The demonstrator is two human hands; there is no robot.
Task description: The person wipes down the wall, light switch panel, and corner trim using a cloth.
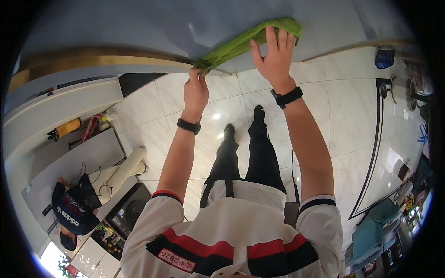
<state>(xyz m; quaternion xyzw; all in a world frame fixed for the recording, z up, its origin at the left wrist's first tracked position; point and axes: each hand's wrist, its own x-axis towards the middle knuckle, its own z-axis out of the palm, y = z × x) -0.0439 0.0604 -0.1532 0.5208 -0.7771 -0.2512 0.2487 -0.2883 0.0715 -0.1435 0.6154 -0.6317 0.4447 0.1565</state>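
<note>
A green cloth [240,43] is stretched across a smooth grey-blue surface [146,27] at the top of the view. My left hand [195,93] pinches the cloth's lower left end between thumb and fingers, close to the surface's wood-toned edge. Spread over the cloth's right end, my right hand [276,59] presses it flat with the fingers, the thumb standing apart. Both wrists wear black bands. The underside of each palm is hidden.
White tiled floor [215,90] lies below. At left, a person [74,205] leans by a counter [83,156] near a yellow bottle-like object [66,128]. A blue box [384,57], a potted plant [412,93] and a teal-covered object [372,229] stand at right.
</note>
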